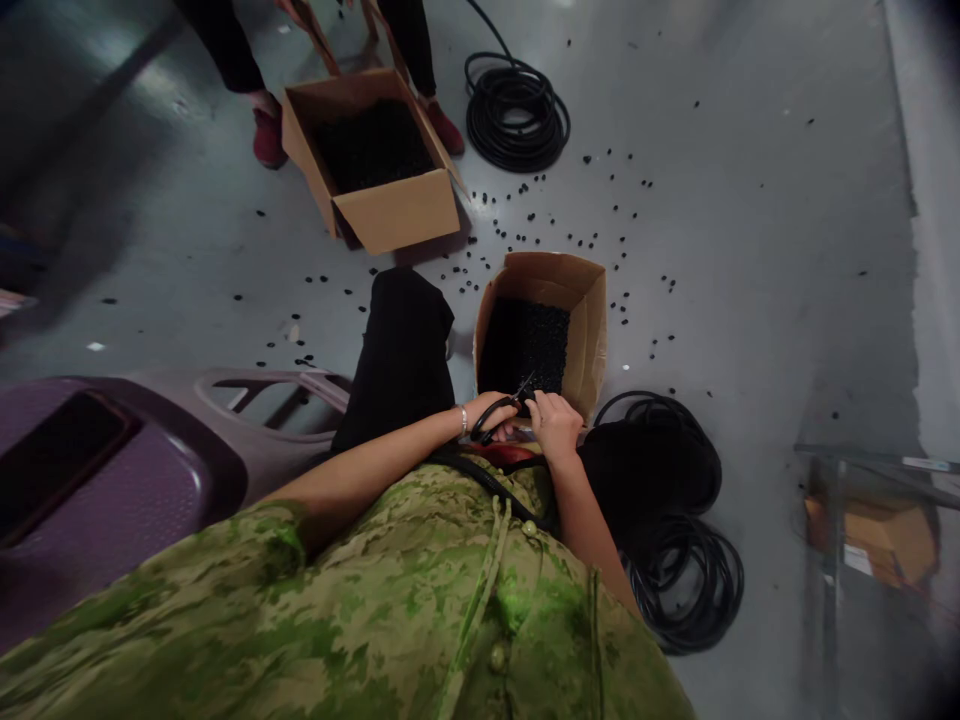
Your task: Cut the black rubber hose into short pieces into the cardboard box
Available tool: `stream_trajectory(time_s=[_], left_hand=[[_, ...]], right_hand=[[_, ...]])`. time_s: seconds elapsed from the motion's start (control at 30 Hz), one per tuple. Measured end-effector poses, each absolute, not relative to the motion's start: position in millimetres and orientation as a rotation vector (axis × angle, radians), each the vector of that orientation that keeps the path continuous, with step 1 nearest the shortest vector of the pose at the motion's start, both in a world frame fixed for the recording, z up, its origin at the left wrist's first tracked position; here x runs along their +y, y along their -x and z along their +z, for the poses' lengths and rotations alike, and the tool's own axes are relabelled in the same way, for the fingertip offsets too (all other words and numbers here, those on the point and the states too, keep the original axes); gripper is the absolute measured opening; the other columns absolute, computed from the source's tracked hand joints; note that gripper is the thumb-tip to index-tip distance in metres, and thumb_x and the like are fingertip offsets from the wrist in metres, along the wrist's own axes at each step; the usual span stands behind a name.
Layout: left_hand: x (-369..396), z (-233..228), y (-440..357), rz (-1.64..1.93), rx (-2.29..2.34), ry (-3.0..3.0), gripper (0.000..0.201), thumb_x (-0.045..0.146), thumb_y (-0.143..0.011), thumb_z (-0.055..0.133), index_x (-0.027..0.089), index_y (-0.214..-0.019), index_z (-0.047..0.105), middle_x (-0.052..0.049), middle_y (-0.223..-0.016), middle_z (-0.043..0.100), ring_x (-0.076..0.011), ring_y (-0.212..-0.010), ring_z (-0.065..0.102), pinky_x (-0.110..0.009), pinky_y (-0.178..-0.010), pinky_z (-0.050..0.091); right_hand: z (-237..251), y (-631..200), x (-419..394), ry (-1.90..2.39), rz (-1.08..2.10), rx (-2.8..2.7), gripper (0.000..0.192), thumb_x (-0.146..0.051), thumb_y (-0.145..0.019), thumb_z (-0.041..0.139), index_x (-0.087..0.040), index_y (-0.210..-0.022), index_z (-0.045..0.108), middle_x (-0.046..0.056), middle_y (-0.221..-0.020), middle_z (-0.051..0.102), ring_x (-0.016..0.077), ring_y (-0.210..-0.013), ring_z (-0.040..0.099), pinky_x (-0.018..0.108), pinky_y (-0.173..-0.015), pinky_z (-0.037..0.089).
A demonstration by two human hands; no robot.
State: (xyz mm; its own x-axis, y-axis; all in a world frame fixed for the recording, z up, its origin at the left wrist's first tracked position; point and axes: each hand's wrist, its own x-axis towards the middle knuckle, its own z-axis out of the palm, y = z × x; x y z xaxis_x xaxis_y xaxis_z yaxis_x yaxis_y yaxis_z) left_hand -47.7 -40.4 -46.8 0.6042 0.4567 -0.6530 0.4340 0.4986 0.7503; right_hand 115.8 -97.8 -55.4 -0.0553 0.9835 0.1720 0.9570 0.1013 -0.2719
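The left hand [487, 412] is closed through the handles of a pair of black scissors [504, 408], whose blades point up over the near open brown cardboard box [589, 330] filled with small black cut pieces. The right hand [553, 424], just beside it, pinches a black rubber hose [495, 487] that runs back across the green camouflage shirt [390, 600]. Black hose coils [686, 570] lie on the grey floor [750, 250] to the right, loose black bits are scattered about, and a second cardboard box [390, 210] stands farther off by another person's red shoes [268, 137].
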Motion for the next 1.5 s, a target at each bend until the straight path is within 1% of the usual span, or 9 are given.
stream_trajectory(time_s=[0.17, 0.3, 0.47, 0.6, 0.7, 0.83, 1.07, 1.23, 1.5], left_hand=[[-39.4, -43.8, 46.7, -0.037, 1.099, -1.461, 0.026, 0.035, -0.092, 0.044, 0.015, -0.081, 0.058, 0.003, -0.044, 0.056, -0.0121, -0.038, 0.055, -0.019, -0.040, 0.041], [-38.8, -44.9, 44.0, -0.042, 1.112, -1.602, 0.029, 0.034, -0.092, 0.043, 0.015, -0.080, 0.061, 0.004, -0.039, 0.050, -0.0118, -0.036, 0.053, -0.019, -0.039, 0.038], [-37.2, -51.1, 36.4, -0.097, 1.241, -1.699, 0.030, 0.030, -0.092, 0.042, 0.014, -0.081, 0.064, 0.002, -0.042, 0.051, -0.0127, -0.036, 0.051, -0.021, -0.041, 0.037], [-32.3, -52.4, 36.1, 0.016, 1.242, -1.879, 0.024, 0.030, -0.089, 0.049, 0.014, -0.079, 0.065, -0.001, -0.052, 0.057, -0.0140, -0.049, 0.056, -0.023, -0.051, 0.040], [-29.4, -47.2, 41.2, 0.096, 1.175, -1.938, 0.025, 0.034, -0.089, 0.050, 0.015, -0.088, 0.065, -0.002, -0.063, 0.063, -0.0153, -0.057, 0.060, -0.023, -0.056, 0.041], [-29.2, -39.9, 48.3, 0.096, 1.146, -1.968, 0.032, 0.037, -0.089, 0.052, 0.017, -0.111, 0.061, -0.003, -0.077, 0.068, -0.0163, -0.066, 0.063, -0.024, -0.062, 0.044], [-32.7, -35.6, 49.6, 0.083, 1.162, -2.079, 0.053, 0.032, -0.089, 0.053, 0.019, -0.139, 0.043, -0.010, -0.112, 0.065, -0.0203, -0.097, 0.064, -0.029, -0.085, 0.048], [-35.6, -16.1, 45.7, -0.102, 1.293, -2.161, 0.057, 0.036, -0.093, 0.047, 0.017, -0.145, 0.036, -0.014, -0.108, 0.066, -0.0230, -0.093, 0.066, -0.031, -0.083, 0.049], [-36.9, 5.2, 42.0, -0.379, 1.403, -2.248, 0.059, 0.045, -0.095, 0.036, 0.013, -0.145, 0.036, -0.020, -0.095, 0.069, -0.0299, -0.084, 0.068, -0.036, -0.074, 0.047]], right_hand=[[-60.2, -115.6, -95.9, 1.973, 0.180, -2.067, 0.034, -0.039, -0.099, 0.044, -0.017, -0.099, 0.069, 0.008, -0.080, 0.065, 0.0164, -0.074, 0.056, 0.026, -0.065, 0.034], [-63.5, -116.2, -93.6, 2.001, 0.214, -2.035, 0.032, -0.038, -0.098, 0.046, -0.017, -0.101, 0.069, 0.008, -0.082, 0.066, 0.0158, -0.074, 0.057, 0.025, -0.064, 0.034], [-66.6, -116.6, -89.7, 2.061, 0.264, -1.983, 0.027, -0.036, -0.095, 0.053, -0.018, -0.104, 0.070, 0.008, -0.085, 0.069, 0.0167, -0.076, 0.061, 0.024, -0.063, 0.036], [-65.6, -117.2, -85.9, 2.038, 0.390, -1.808, 0.027, -0.035, -0.095, 0.052, -0.021, -0.109, 0.069, 0.007, -0.097, 0.071, 0.0170, -0.086, 0.064, 0.023, -0.070, 0.042], [-62.5, -118.5, -83.8, 1.955, 0.517, -1.663, 0.029, -0.037, -0.096, 0.049, -0.024, -0.114, 0.068, 0.005, -0.106, 0.071, 0.0166, -0.094, 0.065, 0.024, -0.078, 0.047], [-61.3, -120.7, -81.5, 1.826, 0.664, -1.540, 0.031, -0.037, -0.095, 0.046, -0.023, -0.110, 0.070, 0.005, -0.106, 0.072, 0.0171, -0.096, 0.066, 0.026, -0.083, 0.049], [-62.4, -120.3, -80.3, 1.705, 0.812, -1.429, 0.033, -0.038, -0.094, 0.045, -0.019, -0.096, 0.071, 0.006, -0.090, 0.072, 0.0177, -0.082, 0.066, 0.026, -0.074, 0.051], [-64.8, -115.6, -82.4, 1.664, 0.878, -1.370, 0.033, -0.038, -0.094, 0.044, -0.018, -0.100, 0.069, 0.004, -0.083, 0.071, 0.0147, -0.068, 0.064, 0.024, -0.064, 0.051], [-65.4, -111.8, -82.0, 1.723, 0.742, -1.427, 0.034, -0.036, -0.094, 0.043, -0.019, -0.104, 0.071, 0.006, -0.086, 0.072, 0.0181, -0.078, 0.066, 0.027, -0.070, 0.051]])
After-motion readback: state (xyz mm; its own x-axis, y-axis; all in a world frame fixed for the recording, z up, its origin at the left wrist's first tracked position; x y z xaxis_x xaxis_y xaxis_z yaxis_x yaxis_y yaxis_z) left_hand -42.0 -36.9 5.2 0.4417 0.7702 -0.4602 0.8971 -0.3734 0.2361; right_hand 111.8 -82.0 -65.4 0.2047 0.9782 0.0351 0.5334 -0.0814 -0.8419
